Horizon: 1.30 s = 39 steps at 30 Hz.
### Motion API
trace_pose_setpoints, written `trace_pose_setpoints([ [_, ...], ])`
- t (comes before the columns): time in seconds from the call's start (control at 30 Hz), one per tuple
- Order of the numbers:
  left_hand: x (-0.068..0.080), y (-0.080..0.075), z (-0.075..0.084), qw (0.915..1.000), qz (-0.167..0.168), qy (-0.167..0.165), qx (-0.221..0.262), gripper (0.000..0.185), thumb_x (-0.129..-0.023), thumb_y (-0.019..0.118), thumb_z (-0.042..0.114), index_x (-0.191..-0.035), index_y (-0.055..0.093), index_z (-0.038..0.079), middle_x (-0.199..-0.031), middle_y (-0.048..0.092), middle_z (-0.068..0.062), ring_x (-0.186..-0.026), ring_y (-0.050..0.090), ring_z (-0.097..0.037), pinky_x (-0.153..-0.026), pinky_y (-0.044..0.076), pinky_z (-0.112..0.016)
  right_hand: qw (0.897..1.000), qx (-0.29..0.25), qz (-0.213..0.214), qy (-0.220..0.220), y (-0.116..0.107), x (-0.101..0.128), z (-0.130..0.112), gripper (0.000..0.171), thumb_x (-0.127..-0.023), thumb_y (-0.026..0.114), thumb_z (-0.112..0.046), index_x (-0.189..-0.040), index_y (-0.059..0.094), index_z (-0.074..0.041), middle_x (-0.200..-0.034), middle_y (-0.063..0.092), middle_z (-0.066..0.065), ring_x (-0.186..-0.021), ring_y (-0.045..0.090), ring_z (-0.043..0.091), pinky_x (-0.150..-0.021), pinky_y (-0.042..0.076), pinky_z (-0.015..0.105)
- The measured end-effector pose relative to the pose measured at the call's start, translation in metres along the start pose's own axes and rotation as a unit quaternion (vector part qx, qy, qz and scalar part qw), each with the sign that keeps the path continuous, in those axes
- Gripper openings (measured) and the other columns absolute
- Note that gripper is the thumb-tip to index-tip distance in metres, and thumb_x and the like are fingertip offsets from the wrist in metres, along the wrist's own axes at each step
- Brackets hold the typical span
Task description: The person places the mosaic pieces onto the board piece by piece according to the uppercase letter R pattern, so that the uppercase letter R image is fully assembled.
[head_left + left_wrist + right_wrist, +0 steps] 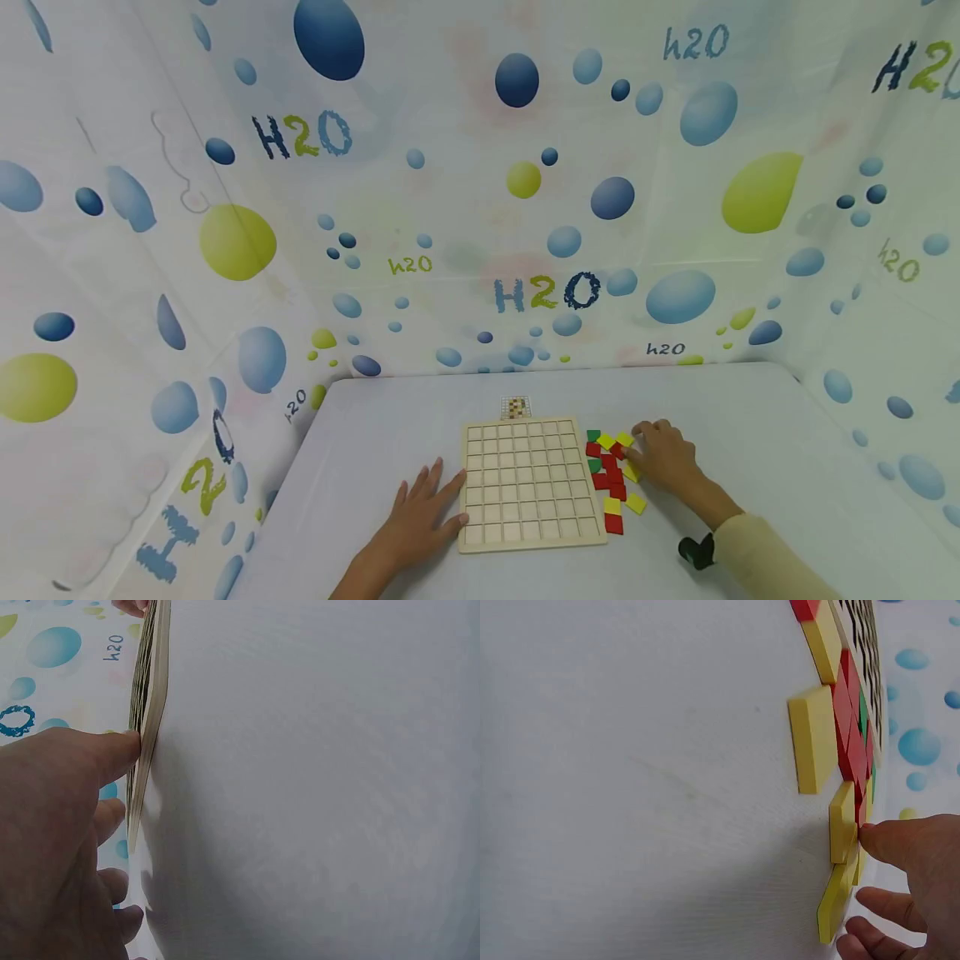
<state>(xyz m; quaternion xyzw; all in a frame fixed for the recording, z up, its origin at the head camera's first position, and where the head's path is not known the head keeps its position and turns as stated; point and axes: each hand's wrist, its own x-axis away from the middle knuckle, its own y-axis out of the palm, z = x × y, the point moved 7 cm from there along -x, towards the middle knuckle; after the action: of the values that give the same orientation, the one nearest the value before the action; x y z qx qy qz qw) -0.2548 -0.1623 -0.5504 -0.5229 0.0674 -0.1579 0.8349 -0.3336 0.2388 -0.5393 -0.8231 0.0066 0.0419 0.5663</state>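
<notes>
A square wooden grid board (531, 485) lies on the white table, its cells bare. My left hand (422, 518) rests flat beside its left edge, fingers spread. The thumb (120, 754) touches the board's side in the left wrist view. Right of the board lies a loose cluster of red, yellow and green square tiles. My right hand (663, 457) reaches over the cluster's right side, fingers loosely bent and apart. In the right wrist view its thumb (885, 840) touches a red tile (862, 814), close to yellow tiles (842, 823). No tile shows between thumb and fingers.
A small printed pattern card (515, 407) lies behind the board's far edge. One yellow tile (636, 503) sits slightly apart on the right. A small black object (697, 551) is beside the right sleeve. A curtain with blue and green dots (465, 208) hangs behind the table.
</notes>
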Motion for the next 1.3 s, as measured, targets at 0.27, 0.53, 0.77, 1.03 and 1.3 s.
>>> trace_pose_setpoints([
  [0.27,-0.003,0.000,-0.001,0.9999,-0.010,0.005,0.012,0.066,-0.105,0.059,0.051,-0.162,0.044,0.021,-0.172,0.027,-0.021,-0.159,0.023,-0.047,-0.121,0.011,-0.078,0.998,-0.051,-0.033,0.001,0.003,-0.020,0.001,0.026,-0.095,0.077,-0.018,-0.113,0.068,-0.002,-0.105,0.064,0.017,-0.095,0.058,0.030,-0.084,0.055,0.058],
  [0.53,-0.005,-0.003,-0.005,0.9998,-0.010,0.003,0.017,0.063,-0.107,0.058,0.047,-0.162,0.044,0.020,-0.170,0.031,-0.022,-0.158,0.026,-0.047,-0.122,0.015,-0.076,0.991,-0.111,-0.070,0.025,0.004,-0.033,0.002,0.026,-0.097,0.073,-0.012,-0.118,0.066,0.002,-0.108,0.062,0.018,-0.098,0.058,0.030,-0.096,0.059,0.050],
  [0.77,-0.005,-0.003,-0.005,0.9996,-0.013,0.008,0.025,0.064,-0.107,0.059,0.047,-0.162,0.044,0.019,-0.170,0.032,-0.021,-0.158,0.027,-0.047,-0.121,0.016,-0.077,0.990,-0.126,-0.063,0.026,0.008,-0.038,0.004,0.030,-0.096,0.073,-0.011,-0.121,0.065,0.003,-0.110,0.061,0.019,-0.100,0.057,0.031,-0.097,0.058,0.049],
  [1.03,-0.007,0.001,-0.009,0.9992,-0.020,0.006,0.033,0.064,-0.107,0.057,0.049,-0.163,0.043,0.021,-0.171,0.030,-0.020,-0.158,0.025,-0.047,-0.122,0.015,-0.077,0.989,-0.140,-0.054,-0.018,0.019,-0.045,0.000,0.030,-0.100,0.070,-0.010,-0.128,0.064,0.002,-0.121,0.059,0.021,-0.105,0.056,0.030,-0.102,0.056,0.053],
  [1.3,-0.008,0.001,-0.010,0.9990,-0.026,0.011,0.034,0.065,-0.107,0.056,0.051,-0.164,0.041,0.023,-0.172,0.029,-0.020,-0.159,0.024,-0.046,-0.122,0.014,-0.076,0.988,-0.125,-0.081,-0.042,0.023,-0.053,-0.001,0.031,-0.101,0.068,-0.010,-0.130,0.062,-0.001,-0.120,0.058,0.018,-0.106,0.055,0.031,-0.102,0.056,0.053],
])
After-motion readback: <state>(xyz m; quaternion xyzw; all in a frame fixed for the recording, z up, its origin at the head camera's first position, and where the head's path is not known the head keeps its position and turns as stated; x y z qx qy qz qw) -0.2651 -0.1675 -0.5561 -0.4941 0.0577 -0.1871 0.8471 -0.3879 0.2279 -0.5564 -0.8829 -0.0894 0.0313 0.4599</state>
